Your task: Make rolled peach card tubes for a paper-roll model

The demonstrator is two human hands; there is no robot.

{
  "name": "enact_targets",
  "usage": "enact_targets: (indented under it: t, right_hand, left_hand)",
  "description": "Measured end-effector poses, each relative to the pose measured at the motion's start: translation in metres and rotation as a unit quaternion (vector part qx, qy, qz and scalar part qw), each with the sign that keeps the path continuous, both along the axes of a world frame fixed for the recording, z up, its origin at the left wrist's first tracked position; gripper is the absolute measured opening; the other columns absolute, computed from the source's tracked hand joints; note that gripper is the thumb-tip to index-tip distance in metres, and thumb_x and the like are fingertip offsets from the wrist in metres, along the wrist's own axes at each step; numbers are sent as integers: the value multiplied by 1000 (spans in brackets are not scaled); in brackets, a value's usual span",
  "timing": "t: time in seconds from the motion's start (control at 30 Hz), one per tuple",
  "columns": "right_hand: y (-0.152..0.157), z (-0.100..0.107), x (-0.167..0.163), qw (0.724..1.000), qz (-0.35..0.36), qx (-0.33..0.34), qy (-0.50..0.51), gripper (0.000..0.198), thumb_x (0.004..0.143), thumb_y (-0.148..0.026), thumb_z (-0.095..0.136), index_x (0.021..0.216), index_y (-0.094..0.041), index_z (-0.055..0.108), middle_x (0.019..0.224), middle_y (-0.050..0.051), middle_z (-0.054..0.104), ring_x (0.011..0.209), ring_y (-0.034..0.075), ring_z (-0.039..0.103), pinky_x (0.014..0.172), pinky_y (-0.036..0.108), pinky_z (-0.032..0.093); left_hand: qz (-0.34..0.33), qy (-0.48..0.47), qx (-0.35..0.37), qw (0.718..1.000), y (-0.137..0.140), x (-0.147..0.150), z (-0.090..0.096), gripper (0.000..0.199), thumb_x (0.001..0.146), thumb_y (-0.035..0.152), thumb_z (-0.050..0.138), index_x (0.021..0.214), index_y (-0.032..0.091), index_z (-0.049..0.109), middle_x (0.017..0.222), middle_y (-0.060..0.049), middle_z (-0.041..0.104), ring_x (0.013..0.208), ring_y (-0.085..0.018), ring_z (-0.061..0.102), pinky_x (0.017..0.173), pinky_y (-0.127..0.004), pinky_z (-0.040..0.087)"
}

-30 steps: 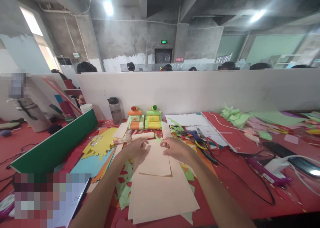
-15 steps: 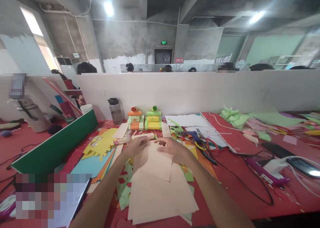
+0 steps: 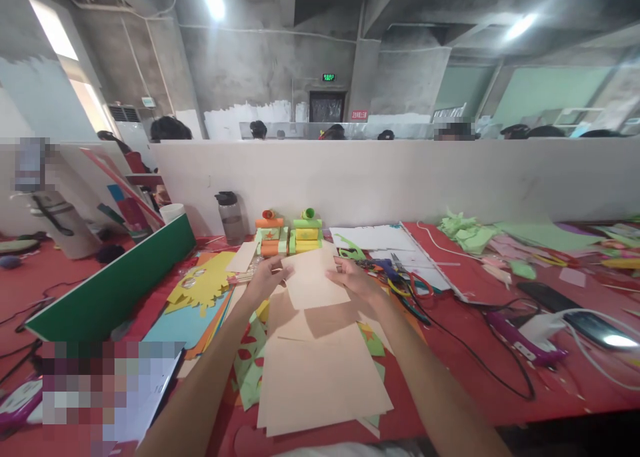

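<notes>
Between my two hands a small cream sheet of paper (image 3: 315,280) is raised and tilted, casting a shadow below. My left hand (image 3: 270,277) grips its left edge, thumb on the near face. On the opposite edge, my right hand (image 3: 353,278) pinches it the same way. Beneath lie larger cream sheets (image 3: 325,383) in a loose stack. Green paper with red shapes (image 3: 249,370) pokes out at the stack's left. Behind the hands stand two stacked paper constructions, one with orange rolls (image 3: 270,233) and one green and yellow (image 3: 307,233).
Left are a yellow paper cutout (image 3: 205,277), blue paper (image 3: 187,320) and a green board (image 3: 115,277). Pliers and scissors (image 3: 400,277) lie to the right, with a cable and purple power strip (image 3: 525,340) beyond. A bottle (image 3: 230,218) stands before the white partition (image 3: 375,183).
The small cream sheet has been lifted off the stack and tilted up, and my hands have moved slightly apart to hold its two side edges.
</notes>
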State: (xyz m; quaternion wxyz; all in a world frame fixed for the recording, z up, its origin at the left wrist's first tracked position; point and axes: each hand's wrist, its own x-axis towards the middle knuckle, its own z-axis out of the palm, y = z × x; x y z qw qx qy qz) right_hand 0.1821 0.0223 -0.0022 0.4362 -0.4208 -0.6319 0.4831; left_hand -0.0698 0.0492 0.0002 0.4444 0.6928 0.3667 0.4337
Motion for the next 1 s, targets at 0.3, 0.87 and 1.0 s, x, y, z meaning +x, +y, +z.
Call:
enact_targets:
  t: [0.3,0.87,1.0]
  right_hand:
    - [8,-5,-4,991,-57,-22,115,42,69,-37,75,104,-18,65,101,9,74,92,25,69,80,35,54]
    - [-9,7,-16,994,28,43,100,53,78,-29,64,130,-29,56,114,5,68,97,20,64,70,29,57]
    - [-6,-1,-17,994,-16,98,51,53,76,-23,64,129,-28,58,116,5,68,102,22,64,79,33,54]
  left_hand:
    - [-48,23,120,991,-4,-1,-2,46,84,29,58,130,27,57,153,-10,34,127,-26,51,89,-33,56]
    - [42,-63,-114,991,-6,4,7,45,68,55,74,79,11,71,88,-9,71,96,-26,66,81,-37,60]
    - [50,-74,-127,988,-4,6,3,42,67,51,76,72,11,68,95,-12,71,102,-29,65,81,-37,60]
